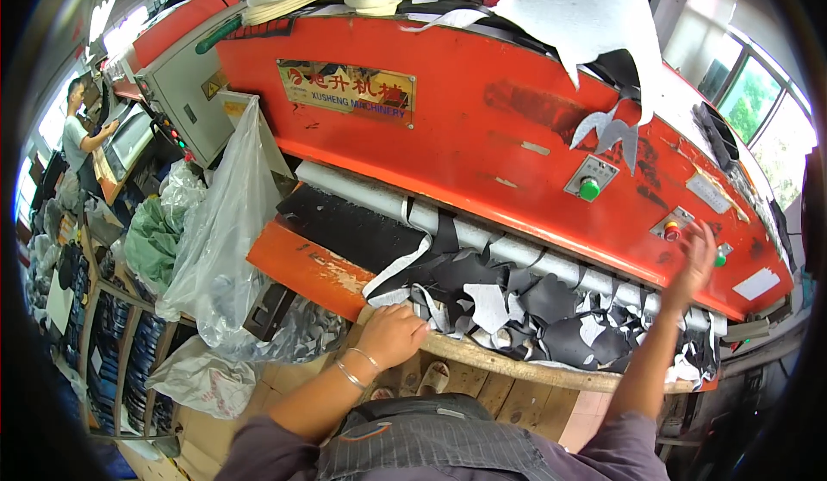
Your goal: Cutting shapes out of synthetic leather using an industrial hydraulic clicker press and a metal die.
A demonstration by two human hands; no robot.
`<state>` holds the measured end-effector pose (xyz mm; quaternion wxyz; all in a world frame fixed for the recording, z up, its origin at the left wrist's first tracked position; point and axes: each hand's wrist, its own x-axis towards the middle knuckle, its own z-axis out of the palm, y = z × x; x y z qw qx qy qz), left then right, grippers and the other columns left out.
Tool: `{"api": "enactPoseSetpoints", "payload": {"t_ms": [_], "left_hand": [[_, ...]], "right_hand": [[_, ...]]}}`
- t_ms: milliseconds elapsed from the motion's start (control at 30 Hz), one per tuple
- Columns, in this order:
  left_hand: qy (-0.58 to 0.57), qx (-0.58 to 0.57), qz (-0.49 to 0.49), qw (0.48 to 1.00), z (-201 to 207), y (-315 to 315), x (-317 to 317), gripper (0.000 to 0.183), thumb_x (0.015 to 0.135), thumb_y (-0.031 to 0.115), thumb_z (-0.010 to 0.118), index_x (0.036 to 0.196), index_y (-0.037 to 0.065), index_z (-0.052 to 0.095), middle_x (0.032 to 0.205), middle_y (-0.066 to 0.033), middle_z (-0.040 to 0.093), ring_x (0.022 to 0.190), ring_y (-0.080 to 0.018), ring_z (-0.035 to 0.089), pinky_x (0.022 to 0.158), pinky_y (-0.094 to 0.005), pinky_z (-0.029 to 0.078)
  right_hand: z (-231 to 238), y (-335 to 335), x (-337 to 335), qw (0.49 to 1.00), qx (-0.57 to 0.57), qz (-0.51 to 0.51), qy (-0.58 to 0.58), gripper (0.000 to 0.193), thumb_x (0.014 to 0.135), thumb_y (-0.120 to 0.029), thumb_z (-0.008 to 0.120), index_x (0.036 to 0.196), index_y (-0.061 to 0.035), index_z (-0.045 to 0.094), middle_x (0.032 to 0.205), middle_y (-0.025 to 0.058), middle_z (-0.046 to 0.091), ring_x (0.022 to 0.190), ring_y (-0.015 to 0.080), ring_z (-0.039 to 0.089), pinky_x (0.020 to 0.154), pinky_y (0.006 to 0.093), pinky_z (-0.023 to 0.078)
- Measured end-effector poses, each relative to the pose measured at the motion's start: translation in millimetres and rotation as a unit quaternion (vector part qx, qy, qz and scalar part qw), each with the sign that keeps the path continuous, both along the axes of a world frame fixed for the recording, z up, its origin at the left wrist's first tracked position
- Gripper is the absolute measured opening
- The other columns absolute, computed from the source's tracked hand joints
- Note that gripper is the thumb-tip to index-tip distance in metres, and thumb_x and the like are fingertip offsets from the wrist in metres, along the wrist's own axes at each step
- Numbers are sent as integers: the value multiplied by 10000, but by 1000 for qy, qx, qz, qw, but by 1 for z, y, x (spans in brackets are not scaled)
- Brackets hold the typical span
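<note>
My left hand (392, 336) rests at the left end of a wooden rail (482, 353) along the machine's front, its fingers curled over the edge and partly hidden. My right hand (693, 266) is raised in front of the red machine (465, 128), fingers stretched out and holding nothing. It is beside a red push button (672, 231) and a green button (722, 255); whether it touches either I cannot tell. Black and white cut scraps (551, 300) lie heaped behind the rail, below a long white roller (508, 253).
Clear plastic bags (226, 214) and a green bag (159, 235) stand at the left, by shelves of dark flat pieces (142, 360). White and black offcuts (586, 20) hang over the machine's top. Another green button (589, 189) sits mid-front. A person (79, 132) works at the far left.
</note>
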<state>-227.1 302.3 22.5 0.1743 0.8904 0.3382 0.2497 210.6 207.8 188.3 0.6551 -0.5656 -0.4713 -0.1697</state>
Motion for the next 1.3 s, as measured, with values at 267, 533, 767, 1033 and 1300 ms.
{"api": "enactPoseSetpoints", "payload": {"t_ms": [267, 533, 767, 1033, 1300], "left_hand": [[5, 19, 105, 994, -1, 3, 10, 239, 778, 281, 625, 671, 73, 679, 738, -102, 611, 786, -283, 590, 732, -418, 438], [101, -304, -38, 947, 37, 86, 5, 291, 846, 388, 601, 804, 128, 726, 776, -122, 647, 756, -300, 632, 677, -419, 499], [-249, -341, 110, 900, -17, 173, 36, 392, 854, 38, 624, 1234, -8, 540, 1115, -117, 649, 830, -125, 641, 745, -250, 505], [-411, -417, -39, 810, -15, 230, 61, 897, 874, 241, 676, 1477, -42, 76, 1539, -196, 162, 1422, -272, 188, 1139, -371, 200], [-328, -474, -142, 805, 16, 227, 113, 1218, 623, 644, 753, 1482, 21, 155, 1394, -105, 390, 1238, -205, 425, 1043, -332, 338]], "right_hand": [[-42, 119, -233, 879, -301, 340, -144, 462, 820, -292, 716, 1195, -56, 587, 1126, 137, 625, 993, 281, 602, 784, 351, 513], [-83, 239, -189, 817, -484, 250, -188, 660, 787, -505, 691, 1266, -82, 527, 1282, 225, 527, 1209, 393, 466, 958, 467, 440], [-138, 348, -243, 767, -576, 121, -256, 727, 656, -526, 739, 1242, -137, 551, 1363, 287, 378, 1272, 447, 345, 970, 474, 433], [-113, 312, -200, 869, -454, 155, -117, 701, 626, -518, 730, 1104, -11, 648, 1333, 301, 361, 1231, 441, 365, 1023, 469, 367], [-139, 246, -175, 756, -459, 387, 260, 502, 843, -498, 515, 982, -48, 690, 1124, 295, 494, 1079, 383, 463, 968, 409, 359]]}}
